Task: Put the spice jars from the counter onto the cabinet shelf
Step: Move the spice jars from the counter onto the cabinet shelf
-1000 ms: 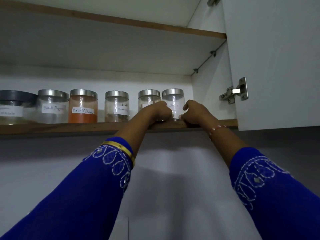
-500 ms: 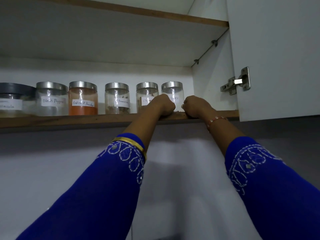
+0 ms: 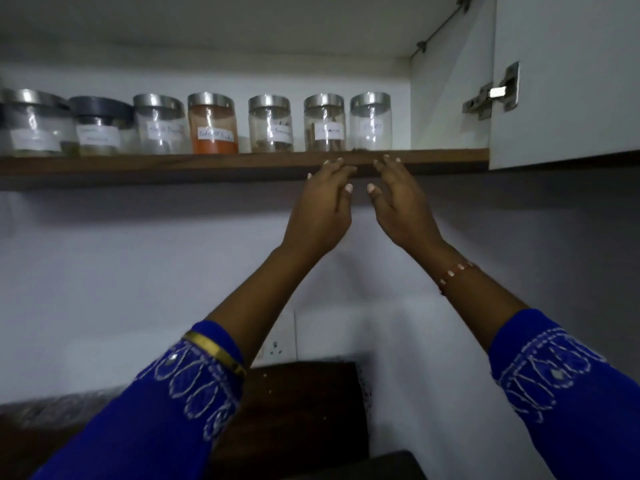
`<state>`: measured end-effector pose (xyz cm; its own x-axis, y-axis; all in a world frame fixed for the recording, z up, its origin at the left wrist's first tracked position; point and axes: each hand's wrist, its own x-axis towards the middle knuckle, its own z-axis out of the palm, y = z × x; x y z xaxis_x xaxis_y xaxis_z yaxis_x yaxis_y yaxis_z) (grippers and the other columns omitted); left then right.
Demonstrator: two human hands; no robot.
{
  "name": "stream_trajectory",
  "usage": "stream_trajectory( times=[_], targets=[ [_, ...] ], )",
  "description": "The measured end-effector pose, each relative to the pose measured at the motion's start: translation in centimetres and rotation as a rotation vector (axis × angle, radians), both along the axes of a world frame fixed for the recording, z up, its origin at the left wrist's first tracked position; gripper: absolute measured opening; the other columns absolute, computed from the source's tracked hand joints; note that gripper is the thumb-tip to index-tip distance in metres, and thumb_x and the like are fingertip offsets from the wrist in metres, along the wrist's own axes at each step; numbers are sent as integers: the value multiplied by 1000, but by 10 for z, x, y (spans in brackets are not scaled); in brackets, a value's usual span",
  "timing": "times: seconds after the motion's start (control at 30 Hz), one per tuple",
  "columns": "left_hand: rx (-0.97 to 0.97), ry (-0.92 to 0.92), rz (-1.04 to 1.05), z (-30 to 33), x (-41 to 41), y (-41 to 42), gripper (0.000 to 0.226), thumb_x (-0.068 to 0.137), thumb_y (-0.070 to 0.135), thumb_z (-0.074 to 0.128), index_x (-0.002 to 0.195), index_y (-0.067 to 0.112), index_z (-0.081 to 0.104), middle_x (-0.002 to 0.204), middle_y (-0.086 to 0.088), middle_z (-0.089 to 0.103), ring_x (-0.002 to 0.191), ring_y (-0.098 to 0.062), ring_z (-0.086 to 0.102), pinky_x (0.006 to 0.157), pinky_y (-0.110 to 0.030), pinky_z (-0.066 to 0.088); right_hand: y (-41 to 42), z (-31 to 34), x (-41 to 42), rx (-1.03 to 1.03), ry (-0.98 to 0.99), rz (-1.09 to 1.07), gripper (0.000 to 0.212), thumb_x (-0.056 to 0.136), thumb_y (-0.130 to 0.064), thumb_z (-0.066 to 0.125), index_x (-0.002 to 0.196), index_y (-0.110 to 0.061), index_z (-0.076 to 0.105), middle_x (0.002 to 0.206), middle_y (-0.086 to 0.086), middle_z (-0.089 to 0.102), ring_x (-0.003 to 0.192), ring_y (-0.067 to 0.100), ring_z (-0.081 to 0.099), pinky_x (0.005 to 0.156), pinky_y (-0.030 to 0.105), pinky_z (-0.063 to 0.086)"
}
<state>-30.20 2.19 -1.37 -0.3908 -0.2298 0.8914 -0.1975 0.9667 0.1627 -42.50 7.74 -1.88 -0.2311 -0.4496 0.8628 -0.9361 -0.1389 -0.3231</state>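
Observation:
Several clear spice jars with steel lids stand in a row on the wooden cabinet shelf [image 3: 207,162]. The rightmost jar [image 3: 370,121] sits near the shelf's right end, next to a jar of brown sticks [image 3: 324,123]. A jar of red powder [image 3: 213,123] stands mid-row. My left hand [image 3: 322,206] and my right hand [image 3: 398,199] hang just below the shelf's front edge, under the two rightmost jars. Both hands have their fingers apart and hold nothing.
The open white cabinet door [image 3: 568,77] with its hinge [image 3: 493,93] hangs at the right. A dark wooden counter [image 3: 298,403] lies below, against a white wall with a socket [image 3: 277,348]. A dark-lidded jar [image 3: 100,124] stands at the row's left.
Both hands let go of the rightmost jar and dropped below the shelf edge, fingers spreading. The view tilted down, showing the counter and more jars at the left.

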Motion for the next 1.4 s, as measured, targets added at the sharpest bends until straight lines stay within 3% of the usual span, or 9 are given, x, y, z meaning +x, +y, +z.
stream_trajectory(
  times=[0.2,0.37,0.43,0.57,0.67,0.9,0.97,1.23,1.4],
  targets=[
    [166,94,96,-82,87,13,38,95,14,38,130,7,52,139,-12,51,134,-23,42,115,-36,30,4,-73,76,54,-116,110,46,98,-21,44,142,-10,37,153,8,33,145,22,24,116,28,19],
    [303,116,165,-148,160,12,38,94,15,37,126,7,55,134,-9,55,125,-9,44,102,-3,26,-3,-151,149,149,-204,233,44,97,-20,46,139,-8,43,149,10,39,141,24,30,115,28,21],
    [346,112,196,-174,189,10,38,94,17,37,125,7,56,132,-9,56,122,-6,43,99,3,24,-6,-181,179,207,-254,287,44,96,-21,46,138,-8,43,148,11,40,140,24,31,114,28,22],
    [489,111,249,-226,245,7,38,92,14,38,125,5,55,131,-12,57,122,-11,46,102,-8,31,-12,-238,237,361,-342,383,44,95,-19,50,138,-8,44,147,10,41,140,22,31,114,27,23],
    [599,133,320,-265,287,6,33,95,7,42,124,0,55,129,-16,57,119,-12,48,94,4,30,-14,-279,278,520,-330,441,46,96,-21,49,140,-10,42,149,9,37,142,20,26,113,23,19],
    [921,151,550,-352,381,-3,33,96,8,43,127,3,54,132,-14,56,123,-24,50,92,-11,33,-17,-353,364,942,-238,532,52,97,-28,46,146,-21,30,156,2,23,145,17,18,116,34,21],
    [1011,154,589,-373,400,-8,33,96,7,43,126,3,54,131,-15,57,122,-27,52,96,-22,37,-21,-364,382,1034,-205,551,57,95,-26,50,147,-22,26,157,1,19,146,18,15,117,36,22],
    [1376,163,582,-419,426,-18,41,96,6,41,137,0,40,141,-19,45,129,-29,44,97,-26,36,-33,-403,413,1252,-75,558,60,91,-18,56,145,-18,30,158,7,7,143,26,22,116,36,26],
    [1487,180,483,-430,421,-13,39,95,3,42,134,-1,42,134,-19,51,115,-24,52,89,-25,41,-28,-412,410,1211,-156,538,48,88,-9,58,134,-13,44,158,11,5,145,27,18,115,32,25]
  ],
)
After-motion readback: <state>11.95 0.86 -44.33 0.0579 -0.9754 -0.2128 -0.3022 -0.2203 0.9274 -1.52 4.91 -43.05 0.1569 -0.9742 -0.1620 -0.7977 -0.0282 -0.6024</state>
